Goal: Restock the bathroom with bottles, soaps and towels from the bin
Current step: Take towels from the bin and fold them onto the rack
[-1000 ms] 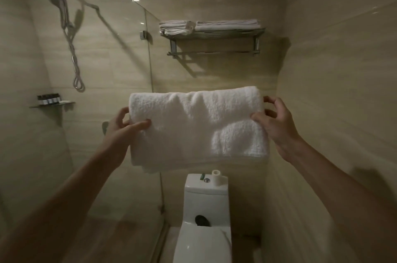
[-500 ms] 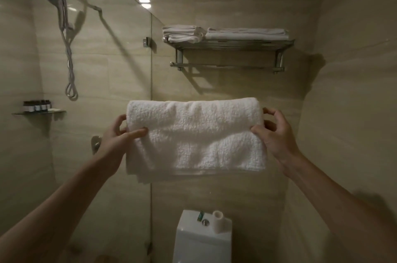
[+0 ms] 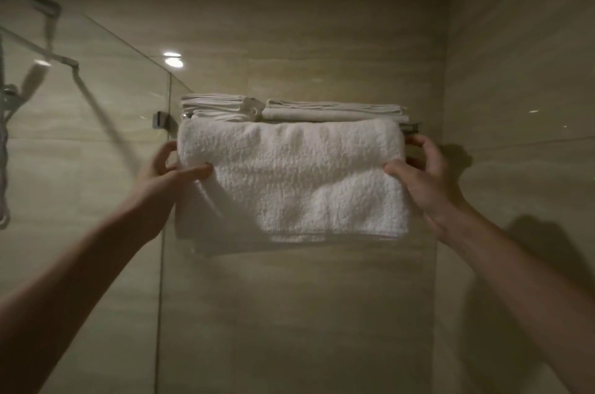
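A thick folded white towel (image 3: pixel 299 181) hangs in the air in front of the wall rack, its top edge level with the rack's front. My left hand (image 3: pixel 169 173) grips its left end, thumb across the front. My right hand (image 3: pixel 421 174) grips its right end. The metal towel rack (image 3: pixel 410 127) is mostly hidden behind the towel; only its right end shows. On the rack lie thin folded white towels, one stack on the left (image 3: pixel 215 107) and a wider one on the right (image 3: pixel 335 110).
A glass shower screen (image 3: pixel 96 136) stands at the left, fixed to the back wall by a metal clamp (image 3: pixel 160 120). A shower hose (image 3: pixel 4 152) and brace bar show through it. Tiled walls close in behind and at the right.
Both hands have lifted the towel up to the rack's height and closer to the wall. The view has tilted upward, so the toilet and the small shower shelf have dropped out of sight.
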The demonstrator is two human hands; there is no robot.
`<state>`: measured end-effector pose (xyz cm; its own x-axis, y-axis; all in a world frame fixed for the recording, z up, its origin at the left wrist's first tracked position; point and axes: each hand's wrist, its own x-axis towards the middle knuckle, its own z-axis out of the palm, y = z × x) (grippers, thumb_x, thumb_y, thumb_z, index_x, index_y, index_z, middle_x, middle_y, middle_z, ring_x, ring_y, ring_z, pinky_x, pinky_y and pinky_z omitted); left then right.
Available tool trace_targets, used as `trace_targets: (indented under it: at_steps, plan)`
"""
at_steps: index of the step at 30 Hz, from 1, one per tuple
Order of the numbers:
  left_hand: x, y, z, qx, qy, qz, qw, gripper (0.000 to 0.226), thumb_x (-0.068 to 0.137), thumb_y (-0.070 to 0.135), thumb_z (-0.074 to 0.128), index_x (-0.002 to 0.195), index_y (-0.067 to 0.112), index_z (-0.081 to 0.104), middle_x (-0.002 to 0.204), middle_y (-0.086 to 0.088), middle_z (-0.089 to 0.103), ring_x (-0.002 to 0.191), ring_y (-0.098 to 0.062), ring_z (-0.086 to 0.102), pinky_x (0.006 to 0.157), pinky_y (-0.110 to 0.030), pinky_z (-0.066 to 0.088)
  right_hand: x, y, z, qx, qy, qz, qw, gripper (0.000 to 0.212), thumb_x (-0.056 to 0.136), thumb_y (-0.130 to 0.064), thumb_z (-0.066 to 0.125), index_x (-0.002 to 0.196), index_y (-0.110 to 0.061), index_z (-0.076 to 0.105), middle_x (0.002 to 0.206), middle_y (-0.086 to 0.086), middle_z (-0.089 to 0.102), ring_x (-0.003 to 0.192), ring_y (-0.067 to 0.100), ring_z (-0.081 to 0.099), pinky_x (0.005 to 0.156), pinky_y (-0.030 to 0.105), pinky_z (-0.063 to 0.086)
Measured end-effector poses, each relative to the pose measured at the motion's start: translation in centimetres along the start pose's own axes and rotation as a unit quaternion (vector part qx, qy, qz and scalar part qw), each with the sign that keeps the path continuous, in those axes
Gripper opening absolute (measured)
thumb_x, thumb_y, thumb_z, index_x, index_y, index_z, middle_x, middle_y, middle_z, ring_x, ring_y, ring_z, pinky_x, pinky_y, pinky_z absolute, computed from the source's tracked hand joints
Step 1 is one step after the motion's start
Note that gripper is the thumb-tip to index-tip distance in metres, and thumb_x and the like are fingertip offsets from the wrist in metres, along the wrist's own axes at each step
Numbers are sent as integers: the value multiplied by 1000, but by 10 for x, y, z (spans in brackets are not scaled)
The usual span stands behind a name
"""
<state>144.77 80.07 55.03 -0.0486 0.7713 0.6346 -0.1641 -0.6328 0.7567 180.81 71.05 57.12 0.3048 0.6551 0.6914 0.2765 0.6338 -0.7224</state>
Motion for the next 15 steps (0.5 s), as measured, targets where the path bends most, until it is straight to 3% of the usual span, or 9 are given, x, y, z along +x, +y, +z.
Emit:
trace_targets:
  at_steps: [5,8,12,15]
  plan:
    - [66,18,39,0,-6,62,998,48,83,3,72,128,16,59,110,-8,69,93,-23,71,67,-30,61,75,-5,-13,11,19,-44,999,41,83,-17,74,116,-34,59,106,0,72,92,22,73,74,41,63]
    - [100,31,62,-6,-3,86,996,48,85,4,71,130,16,58,110,-7,68,90,-23,71,67,-34,62,118,-13,-20,24,19,-73,997,41,84,-16,73,118,-33,58,103,-1,72,89,21,74,71,40,64]
    - [149,54,93,3,15,120,993,47,87,8,72,130,22,57,110,-4,69,90,-25,70,62,-38,62,171,-26,-29,33,18,-104,994,36,82,-20,72,111,-37,59,104,-1,72,92,24,74,80,54,61]
    - [184,74,112,27,34,124,991,51,83,13,76,128,31,59,117,-4,65,96,-28,69,63,-40,63,206,-33,-36,36,29,-117,992,37,82,-23,71,116,-34,60,104,-3,71,91,19,73,80,49,62]
